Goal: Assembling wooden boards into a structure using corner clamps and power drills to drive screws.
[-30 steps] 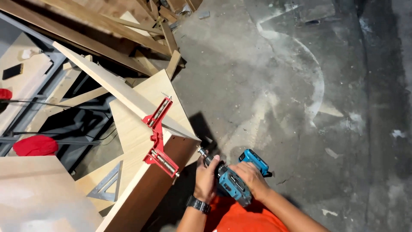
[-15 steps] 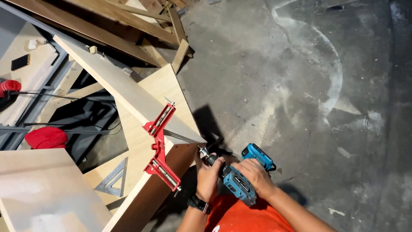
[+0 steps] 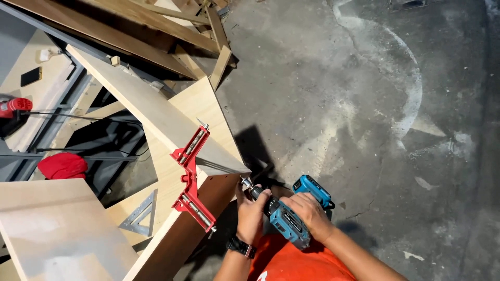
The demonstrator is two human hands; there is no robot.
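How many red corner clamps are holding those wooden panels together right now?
1. The red metal corner clamp sits on the joint where the two light wooden panels meet, just left of the blue cordless drill. Others may be hidden under the boards.

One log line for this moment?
right hand: grips blue drill | left hand: at chuck | bit near clamped board corner

Your right hand (image 3: 308, 214) grips a teal-blue cordless drill (image 3: 291, 221) with black trim; your left hand (image 3: 251, 214) closes around its dark chuck, a black watch (image 3: 240, 245) on that wrist. Beside your grip, the boards (image 3: 156, 112) are pale tan plywood, pinned by a bright red corner clamp (image 3: 190, 177). Below your hands shows orange clothing (image 3: 297, 263). Beyond the drill, the concrete floor (image 3: 364, 104) is mottled grey with pale dusty streaks.
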